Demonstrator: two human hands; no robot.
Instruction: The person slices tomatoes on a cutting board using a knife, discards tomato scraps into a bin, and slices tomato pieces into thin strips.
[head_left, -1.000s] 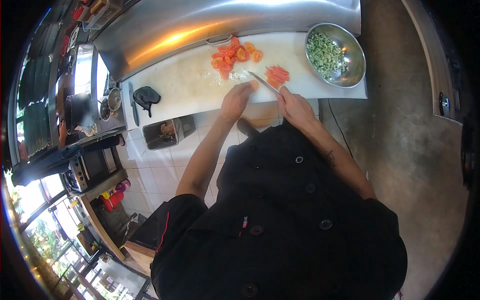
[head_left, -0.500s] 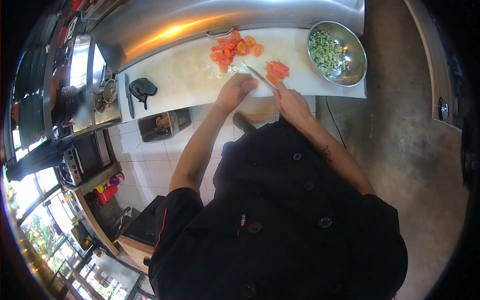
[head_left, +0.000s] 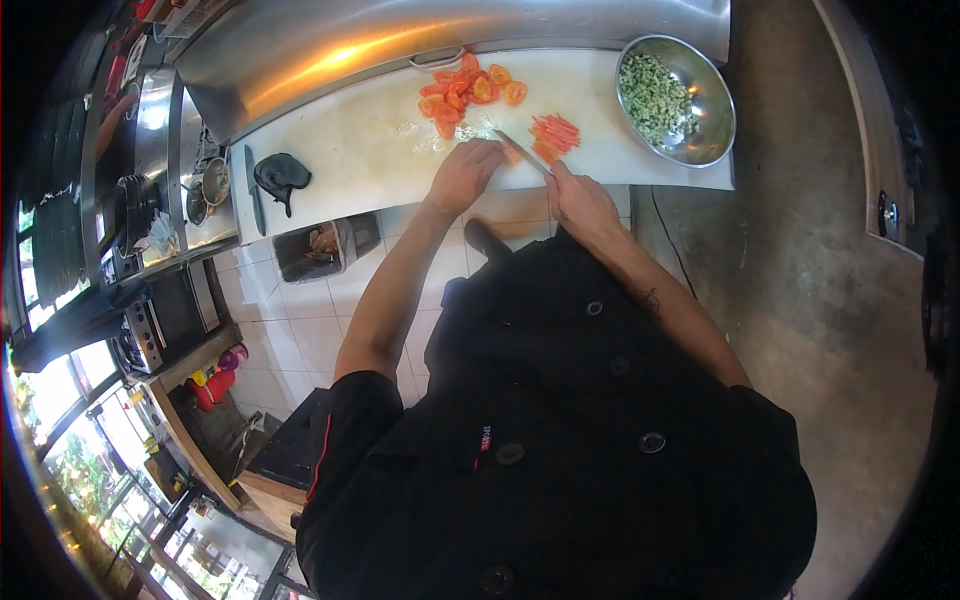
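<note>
My right hand [head_left: 583, 207] is closed around the handle of a knife [head_left: 524, 153], its blade angled up and left over the white cutting board [head_left: 350, 140]. Beside the blade, my left hand [head_left: 466, 177] has curled fingers pressed on an orange-red tomato piece [head_left: 510, 156], partly hidden by the fingers. Thin tomato strips [head_left: 556, 133] lie in a small pile just right of the knife. Beyond my left hand is a heap of seeded tomato pieces [head_left: 455, 97], with wet seeds and juice on the board near it.
A steel bowl [head_left: 712, 140] of chopped green pieces [head_left: 653, 98] stands at the board's right end. At the left end lie a black crumpled item [head_left: 283, 177] and another knife [head_left: 255, 190]. Below the board's front edge is a waste bin [head_left: 310, 252].
My left hand has shifted slightly and its fingers now lie flatter over the tomato piece at the blade. The knife has tilted a little; the tomato heap and strips look the same.
</note>
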